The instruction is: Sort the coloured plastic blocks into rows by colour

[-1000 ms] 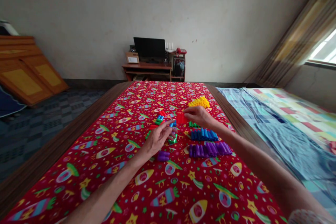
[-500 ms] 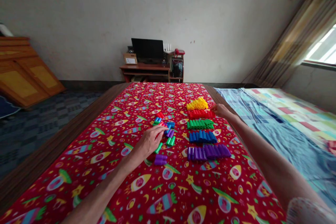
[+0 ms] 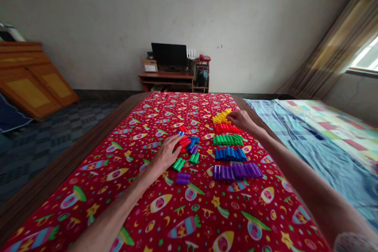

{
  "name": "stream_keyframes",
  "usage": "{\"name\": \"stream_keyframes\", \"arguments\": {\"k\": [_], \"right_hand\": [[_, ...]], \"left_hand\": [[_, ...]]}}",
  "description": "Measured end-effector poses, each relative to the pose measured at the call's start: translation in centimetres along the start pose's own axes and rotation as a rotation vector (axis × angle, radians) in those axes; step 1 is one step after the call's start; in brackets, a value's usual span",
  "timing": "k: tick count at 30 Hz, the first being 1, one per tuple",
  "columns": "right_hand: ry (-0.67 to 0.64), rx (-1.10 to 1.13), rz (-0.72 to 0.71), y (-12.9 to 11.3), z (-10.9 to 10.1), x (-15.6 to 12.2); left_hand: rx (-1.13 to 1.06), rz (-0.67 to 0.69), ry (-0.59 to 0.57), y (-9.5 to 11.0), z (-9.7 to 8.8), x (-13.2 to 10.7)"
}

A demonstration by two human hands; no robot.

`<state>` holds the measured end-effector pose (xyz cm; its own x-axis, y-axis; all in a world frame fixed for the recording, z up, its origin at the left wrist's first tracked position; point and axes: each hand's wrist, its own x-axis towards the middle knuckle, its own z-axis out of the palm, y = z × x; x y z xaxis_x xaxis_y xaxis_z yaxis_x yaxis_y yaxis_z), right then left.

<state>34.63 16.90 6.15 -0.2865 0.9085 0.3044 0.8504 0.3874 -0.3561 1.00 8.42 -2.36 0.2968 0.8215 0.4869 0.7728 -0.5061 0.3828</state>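
Note:
My left hand [image 3: 167, 152] reaches over a loose cluster of short plastic tubes. Its thumb and fingers are apart, on either side of some red tubes [image 3: 184, 142], and seem to touch them. Close by lie blue tubes [image 3: 194, 140], a purple one [image 3: 194, 149], green pairs [image 3: 178, 164] and a purple pair [image 3: 183, 178]. At the right end of the yellow row [image 3: 220, 117] my right hand [image 3: 239, 119] has its fingers curled together; what is between them is hidden. Nearer me run a red row [image 3: 226, 128], a green row [image 3: 227, 139], a blue row [image 3: 230, 153] and a purple row [image 3: 238, 171].
A red patterned cloth [image 3: 141, 212] covers the table, whose brown edge [image 3: 97, 138] shows on the left. To the right lies a bed [image 3: 298, 138]. Against the far wall stands a desk [image 3: 168, 75] with a monitor [image 3: 169, 55]. A wooden cabinet [image 3: 35, 82] is at left.
My right hand has gone from the red row's end up to the yellow row. My left hand has drawn back slightly leftward, uncovering more red and green tubes.

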Motion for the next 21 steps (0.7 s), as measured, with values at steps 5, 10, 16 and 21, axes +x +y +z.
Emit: {"name": "stream_keyframes", "arguments": {"k": [5, 10, 16, 21], "right_hand": [[-0.305, 0.138, -0.484, -9.4, 3.4, -0.2], [-0.395, -0.192, -0.684, -13.6, 8.4, -0.7], [-0.309, -0.071, -0.665, -12.9, 7.5, -1.0], [-0.313, 0.177, -0.574, -12.1, 4.8, -1.8]], "left_hand": [[-0.089, -0.033, 0.044, -1.3, 0.9, -0.4], [-0.122, -0.04, 0.062, -1.5, 0.8, -0.5], [-0.172, -0.001, 0.07, 0.0, -0.6, 0.1], [-0.309, -0.134, 0.024, 3.5, -1.9, 0.5]]}}
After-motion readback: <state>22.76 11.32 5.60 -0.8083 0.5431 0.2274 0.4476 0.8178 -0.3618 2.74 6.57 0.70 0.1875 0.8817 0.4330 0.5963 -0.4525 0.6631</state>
